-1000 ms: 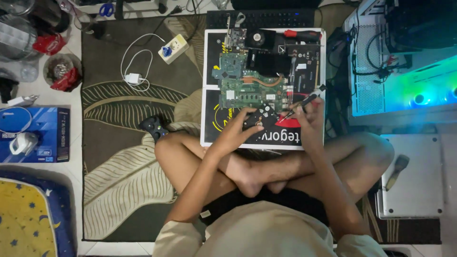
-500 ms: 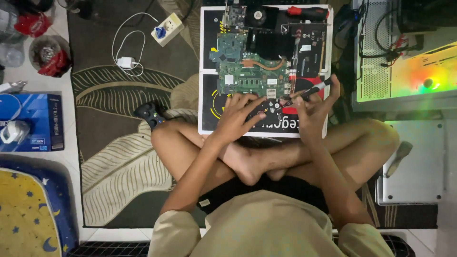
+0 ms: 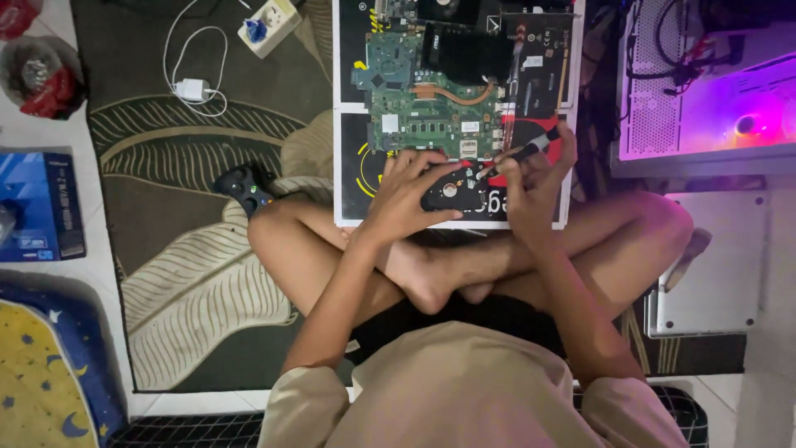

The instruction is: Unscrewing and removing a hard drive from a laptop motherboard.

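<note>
- My left hand (image 3: 404,195) lies spread over a small black hard drive (image 3: 452,196), fingers splayed and pressing on its left part.
- My right hand (image 3: 531,174) is closed around a black-handled screwdriver (image 3: 518,155); the tip slants down and left to the drive's top edge.
- The drive sits at the near edge of a green laptop motherboard (image 3: 431,124), just in front of my crossed legs.
- Board and drive rest on a black-and-red product box (image 3: 543,75) lying flat on the rug.
- On the leaf-patterned rug (image 3: 182,265), a black game controller (image 3: 243,187) lies just left of my knee.
- Far left, a white charger with cable (image 3: 192,88) and a power strip (image 3: 269,15).
- To the right, an open computer case (image 3: 705,91) glows purple, with a silver laptop shell (image 3: 717,265) nearer.
</note>
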